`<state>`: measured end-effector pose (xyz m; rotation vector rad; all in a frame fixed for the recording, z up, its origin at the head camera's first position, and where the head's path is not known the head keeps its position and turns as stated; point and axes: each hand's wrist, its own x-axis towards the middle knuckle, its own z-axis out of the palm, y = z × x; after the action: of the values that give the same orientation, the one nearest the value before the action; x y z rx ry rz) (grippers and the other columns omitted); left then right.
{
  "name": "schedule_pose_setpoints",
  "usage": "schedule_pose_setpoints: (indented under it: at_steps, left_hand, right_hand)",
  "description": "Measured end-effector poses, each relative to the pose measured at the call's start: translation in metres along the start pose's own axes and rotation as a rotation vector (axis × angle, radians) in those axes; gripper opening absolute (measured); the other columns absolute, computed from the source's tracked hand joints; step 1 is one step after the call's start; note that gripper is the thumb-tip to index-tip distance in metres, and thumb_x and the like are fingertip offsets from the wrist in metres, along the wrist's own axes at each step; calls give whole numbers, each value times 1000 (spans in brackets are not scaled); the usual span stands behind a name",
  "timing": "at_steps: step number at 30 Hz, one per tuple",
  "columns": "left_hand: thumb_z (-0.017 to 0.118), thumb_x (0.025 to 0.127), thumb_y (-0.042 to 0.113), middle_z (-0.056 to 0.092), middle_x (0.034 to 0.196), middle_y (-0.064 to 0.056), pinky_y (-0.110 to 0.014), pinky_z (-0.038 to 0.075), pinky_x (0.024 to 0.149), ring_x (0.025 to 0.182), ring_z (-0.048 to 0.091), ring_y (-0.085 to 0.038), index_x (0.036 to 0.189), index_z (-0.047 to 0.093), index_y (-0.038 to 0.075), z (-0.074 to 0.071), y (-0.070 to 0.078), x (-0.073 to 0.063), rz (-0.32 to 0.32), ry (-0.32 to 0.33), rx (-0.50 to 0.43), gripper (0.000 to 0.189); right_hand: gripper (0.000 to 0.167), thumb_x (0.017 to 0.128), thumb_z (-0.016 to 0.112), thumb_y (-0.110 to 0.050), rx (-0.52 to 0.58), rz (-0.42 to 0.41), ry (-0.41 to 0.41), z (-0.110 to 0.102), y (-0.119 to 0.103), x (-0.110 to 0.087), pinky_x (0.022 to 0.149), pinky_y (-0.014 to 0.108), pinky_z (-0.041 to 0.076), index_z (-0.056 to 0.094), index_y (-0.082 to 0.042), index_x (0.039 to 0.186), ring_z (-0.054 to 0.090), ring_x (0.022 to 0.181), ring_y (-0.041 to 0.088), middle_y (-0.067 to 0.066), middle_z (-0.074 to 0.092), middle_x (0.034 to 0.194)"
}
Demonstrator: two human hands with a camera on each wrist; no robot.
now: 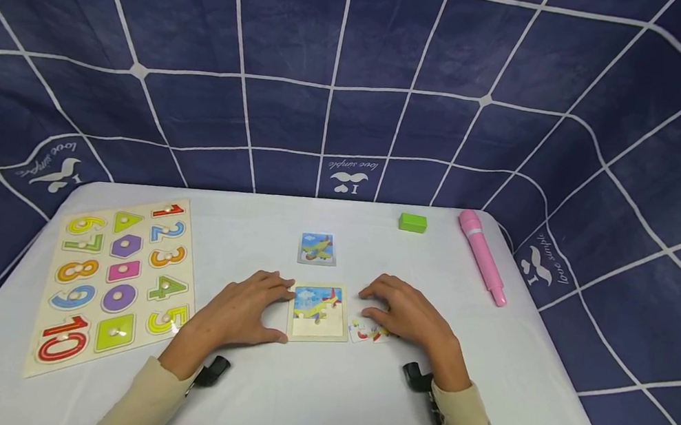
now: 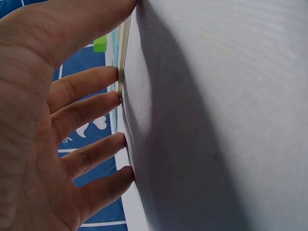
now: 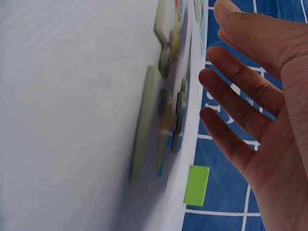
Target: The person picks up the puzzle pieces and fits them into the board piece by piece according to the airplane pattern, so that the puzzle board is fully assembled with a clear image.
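Note:
A small square jigsaw board [image 1: 319, 331] lies mid-table. Joined pieces with a yellow airplane picture [image 1: 316, 305] fill its upper part, and its lower part is bare. My left hand [image 1: 243, 308] rests at the board's left side, thumb near the lower corner and fingertips along the edge [image 2: 123, 53]. Just right of the board, my right hand [image 1: 407, 313] is above loose jigsaw pieces [image 1: 363, 330], partly hiding them. Its fingers [image 3: 231, 96] bend loosely with nothing between them; in the right wrist view the pieces [image 3: 144, 120] lie apart from the fingertips.
Behind the board lies a small airplane picture [image 1: 317, 248]. A number-and-shape peg board [image 1: 144, 271] takes up the left side. Toward the back right are a green block [image 1: 412, 223] and a pink microphone-like stick [image 1: 483, 256]. A dark blue checked cloth [image 1: 282, 116] stands behind the white table.

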<state>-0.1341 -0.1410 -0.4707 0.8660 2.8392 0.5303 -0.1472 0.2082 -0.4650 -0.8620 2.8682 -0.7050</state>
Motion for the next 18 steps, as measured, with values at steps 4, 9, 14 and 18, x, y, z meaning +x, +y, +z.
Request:
schedule_pose_setpoints:
  at_steps: [4,9,14,18]
  left_hand:
    - [96,73,59,59,157,1,-62,56,95,151,47,-30,142,72,19,0,-1,0,2,10,-3,84]
    - [96,73,59,60,157,1,-61,56,93,150,48,-30,141,72,19,1,-1,0,12,21,0,83]
    - [96,74,58,59,156,1,-61,57,93,150,48,-30,140,73,19,3,-1,1,13,22,2,80]
    - [96,74,57,59,156,0,-61,57,93,150,48,-30,139,73,19,3,-2,1,15,24,-2,78]
  right_hand:
    - [29,95,86,-24,-5,10,-7,-1,4,-4,104,39,55,79,-15,122,65,115,13,-6,72,118]
    - [30,94,87,-23,-2,29,1,-3,8,-9,104,39,55,79,-16,122,65,115,12,-7,72,119]
    - [31,92,88,-22,-3,47,17,-5,12,-14,106,40,54,79,-16,121,65,116,13,-7,72,119]
    - [31,92,88,-21,-6,67,21,-6,17,-17,107,40,53,79,-16,121,65,117,13,-7,72,119]
